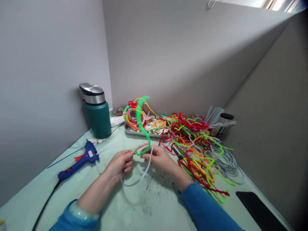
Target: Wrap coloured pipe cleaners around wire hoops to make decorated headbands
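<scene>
A thin grey-white headband (139, 181) is held above the table, with a pink fuzzy wrapping (142, 146) along its far part. My left hand (122, 163) is closed, thumb and forefinger pinching the wrapped part. From that pinch a bright green pipe cleaner (145, 129) curves right past my other fingers and rises, its upper end blurred. My right hand (160, 157) is closed round the right side of the hoop, beside the green strand. Its fingertips are partly hidden behind the band and the pipe cleaner.
A blue glue gun (80, 162) lies left, near a green bottle (98, 118). Behind stands a metal tray (134, 132) of small pieces and coiled pipe cleaners. Right are tangled pipe cleaners (190, 128), scissors (178, 153), grey hoops (228, 163) and a black phone-like slab (258, 208).
</scene>
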A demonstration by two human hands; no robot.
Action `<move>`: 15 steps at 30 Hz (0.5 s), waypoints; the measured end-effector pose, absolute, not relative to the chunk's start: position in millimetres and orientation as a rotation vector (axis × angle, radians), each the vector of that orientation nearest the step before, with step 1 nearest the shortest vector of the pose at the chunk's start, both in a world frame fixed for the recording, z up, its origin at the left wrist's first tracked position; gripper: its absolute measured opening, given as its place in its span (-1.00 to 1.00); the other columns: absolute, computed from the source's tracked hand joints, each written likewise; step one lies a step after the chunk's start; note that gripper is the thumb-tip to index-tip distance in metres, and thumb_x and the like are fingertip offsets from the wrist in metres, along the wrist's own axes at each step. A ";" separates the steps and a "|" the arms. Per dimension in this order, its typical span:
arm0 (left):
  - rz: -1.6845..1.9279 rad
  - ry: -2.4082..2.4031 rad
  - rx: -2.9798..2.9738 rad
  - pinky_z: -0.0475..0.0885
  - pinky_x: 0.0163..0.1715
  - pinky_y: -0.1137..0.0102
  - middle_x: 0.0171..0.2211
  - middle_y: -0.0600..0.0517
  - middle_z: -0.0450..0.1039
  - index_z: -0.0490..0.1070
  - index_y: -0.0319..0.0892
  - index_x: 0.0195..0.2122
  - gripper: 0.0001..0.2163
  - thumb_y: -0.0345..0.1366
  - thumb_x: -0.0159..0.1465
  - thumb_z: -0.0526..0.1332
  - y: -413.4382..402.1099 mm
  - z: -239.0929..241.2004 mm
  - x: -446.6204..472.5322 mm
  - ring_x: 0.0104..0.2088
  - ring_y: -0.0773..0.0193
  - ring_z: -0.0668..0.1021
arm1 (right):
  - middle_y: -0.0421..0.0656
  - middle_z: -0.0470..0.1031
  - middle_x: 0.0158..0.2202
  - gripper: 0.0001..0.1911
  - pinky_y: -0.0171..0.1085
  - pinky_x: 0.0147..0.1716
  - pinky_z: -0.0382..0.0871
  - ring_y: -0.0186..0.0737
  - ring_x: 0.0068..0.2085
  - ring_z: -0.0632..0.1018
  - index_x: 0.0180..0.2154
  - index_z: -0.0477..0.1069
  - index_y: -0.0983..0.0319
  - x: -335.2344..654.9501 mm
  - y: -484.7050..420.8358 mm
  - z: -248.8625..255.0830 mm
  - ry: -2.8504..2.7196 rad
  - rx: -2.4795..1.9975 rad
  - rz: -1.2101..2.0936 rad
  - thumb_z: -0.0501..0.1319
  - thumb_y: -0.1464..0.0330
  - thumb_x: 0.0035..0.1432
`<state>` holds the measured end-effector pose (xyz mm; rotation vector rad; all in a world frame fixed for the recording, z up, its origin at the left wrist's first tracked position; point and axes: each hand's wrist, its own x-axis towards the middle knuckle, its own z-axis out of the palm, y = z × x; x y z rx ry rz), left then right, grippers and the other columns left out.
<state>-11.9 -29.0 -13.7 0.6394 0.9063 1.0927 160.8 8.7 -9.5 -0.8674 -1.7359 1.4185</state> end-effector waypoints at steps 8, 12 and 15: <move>0.970 0.931 0.705 -0.12 -0.80 0.60 -0.75 0.32 -0.08 0.26 -0.22 -0.48 -0.73 -0.20 0.01 0.34 -32.1 -16.3 -8.1 -0.76 0.59 -0.04 | -0.16 0.50 -0.32 -0.72 -0.27 -0.27 0.35 -0.24 -0.27 0.51 -0.27 0.43 0.21 154.9 7.2 -16.3 -1.727 -0.760 1.394 0.34 0.42 -0.12; 0.952 0.976 0.736 -0.12 -0.80 0.60 -0.76 0.31 -0.07 0.28 -0.22 -0.47 -0.73 -0.18 0.02 0.33 -33.9 -15.8 -6.1 -0.76 0.59 -0.04 | -0.15 0.50 -0.34 -0.79 -0.29 -0.31 0.35 -0.24 -0.30 0.51 -0.31 0.45 0.23 156.1 7.6 -17.9 -1.748 -0.762 1.362 0.31 0.41 -0.09; 0.959 0.972 0.742 -0.13 -0.79 0.59 -0.75 0.31 -0.07 0.29 -0.23 -0.45 -0.74 -0.19 0.02 0.33 -35.0 -13.7 -4.9 -0.75 0.59 -0.04 | -0.14 0.51 -0.35 -0.82 -0.31 -0.35 0.35 -0.25 -0.33 0.50 -0.31 0.46 0.24 160.1 7.6 -13.7 -1.779 -0.799 1.339 0.30 0.39 -0.07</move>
